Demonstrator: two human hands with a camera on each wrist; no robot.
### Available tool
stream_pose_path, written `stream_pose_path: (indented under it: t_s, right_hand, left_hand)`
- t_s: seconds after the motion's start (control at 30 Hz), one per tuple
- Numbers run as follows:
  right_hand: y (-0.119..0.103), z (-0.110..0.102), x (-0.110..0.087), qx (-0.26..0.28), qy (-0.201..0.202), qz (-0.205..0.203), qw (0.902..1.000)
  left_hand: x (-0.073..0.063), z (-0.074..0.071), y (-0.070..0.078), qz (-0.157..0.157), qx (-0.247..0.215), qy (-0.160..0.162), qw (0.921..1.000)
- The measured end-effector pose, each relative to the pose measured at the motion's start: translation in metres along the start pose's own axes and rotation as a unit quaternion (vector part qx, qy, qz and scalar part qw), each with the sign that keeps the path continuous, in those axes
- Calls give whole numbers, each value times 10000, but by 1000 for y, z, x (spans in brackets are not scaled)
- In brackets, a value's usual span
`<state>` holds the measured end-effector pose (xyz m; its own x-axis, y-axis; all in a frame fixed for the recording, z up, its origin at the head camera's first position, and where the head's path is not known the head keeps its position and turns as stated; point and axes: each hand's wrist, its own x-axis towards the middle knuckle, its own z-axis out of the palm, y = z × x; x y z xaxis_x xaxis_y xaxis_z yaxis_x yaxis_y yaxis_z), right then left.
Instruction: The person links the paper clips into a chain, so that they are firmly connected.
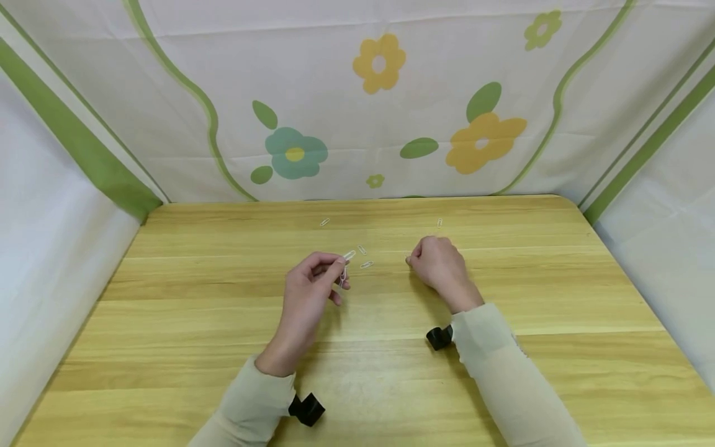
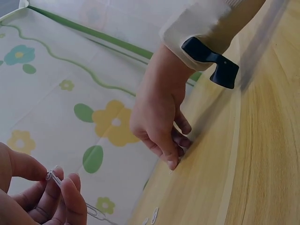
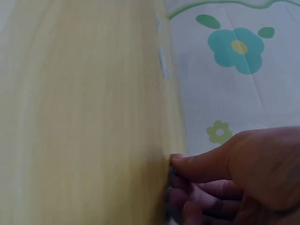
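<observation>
My left hand (image 1: 313, 288) is raised over the middle of the table and pinches white paper clips (image 1: 349, 255) between thumb and fingers. More linked clips hang below its fingers; in the left wrist view one clip (image 2: 95, 212) extends beyond the fingertips. To the right, my right hand (image 1: 441, 264) is low at the tabletop, thumb and index finger together. A small bit of white at its fingertips in the left wrist view looks like a paper clip, mostly hidden by the fingers. Between the hands lie two loose paper clips, an upper one (image 1: 362, 249) and a lower one (image 1: 366, 264).
Farther back on the wooden table (image 1: 184, 298) lie a paper clip (image 1: 325, 221) at left and another paper clip (image 1: 439, 222) beyond the right hand. A flowered curtain (image 1: 335, 37) hangs behind the table's back edge. Black wrist mounts protrude from both sleeves.
</observation>
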<state>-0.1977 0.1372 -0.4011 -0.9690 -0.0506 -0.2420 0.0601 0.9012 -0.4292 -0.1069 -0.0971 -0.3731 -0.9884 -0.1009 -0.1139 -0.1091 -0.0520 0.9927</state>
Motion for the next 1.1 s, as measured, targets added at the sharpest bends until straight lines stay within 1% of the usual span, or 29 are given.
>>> stream_pose_path:
  t_s: [0.13, 0.2, 0.27, 0.3, 0.37, 0.4, 0.43, 0.47, 0.53, 0.57, 0.67, 0.77, 0.83, 0.9, 1.03, 1.07, 1.1]
  right_hand:
    - [-5, 0, -5, -255, -248, -146, 9993]
    - [-6, 1, -7, -227, -324, -263, 9989]
    - [-3, 3, -8, -53, -262, -384, 9989]
    - [-1, 4, -9, 140, -257, -430, 9986]
    - [4, 5, -10, 762, -330, -535, 9951]
    - [7, 6, -11, 1133, -409, -579, 9910]
    - [9, 6, -11, 1537, -525, -606, 9849]
    - [12, 7, -11, 1953, -668, -603, 9766]
    - [15, 7, -11, 2732, -955, -572, 9555]
    - [17, 8, -11, 3028, -1057, -580, 9454]
    - [19, 8, -11, 3710, -1232, -606, 9184]
    - [19, 7, -13, 4215, -1293, -846, 8935]
    - [18, 5, -16, 4552, -1314, -1085, 8739]
    - [18, 4, -19, 4880, -1366, -1423, 8503]
    - [17, -1, -24, 5509, -1571, -2023, 7943]
    - [16, -2, -25, 5626, -1606, -2144, 7822]
    - [16, -3, -26, 5712, -1622, -2243, 7727]
  left_hand:
    - [0, 2, 0, 3, -43, 11, 10000]
    - [1, 3, 0, 3, -45, 24, 10000]
    - [1, 4, 1, -5, -26, 14, 10000]
    - [1, 5, 1, -20, -13, 9, 10000]
    - [1, 6, 1, -47, -8, -5, 10000]
    - [1, 7, 1, -69, -6, -6, 10000]
    - [2, 7, 1, -91, -3, -5, 10000]
    - [2, 8, 1, -108, -4, 0, 9999]
    - [2, 9, 0, -143, -7, 6, 9999]
    - [3, 9, 0, -154, 5, 3, 9999]
    - [2, 11, 0, -173, 27, -21, 9998]
    - [2, 12, -1, -160, 53, -43, 9998]
    - [2, 13, -2, -147, 67, -53, 9999]
    - [2, 15, -2, -147, 73, -46, 9999]
    - [2, 17, -2, -159, 49, -52, 9998]
    - [2, 17, -1, -153, 40, -53, 9999]
    - [2, 18, -1, -147, 31, -60, 9999]
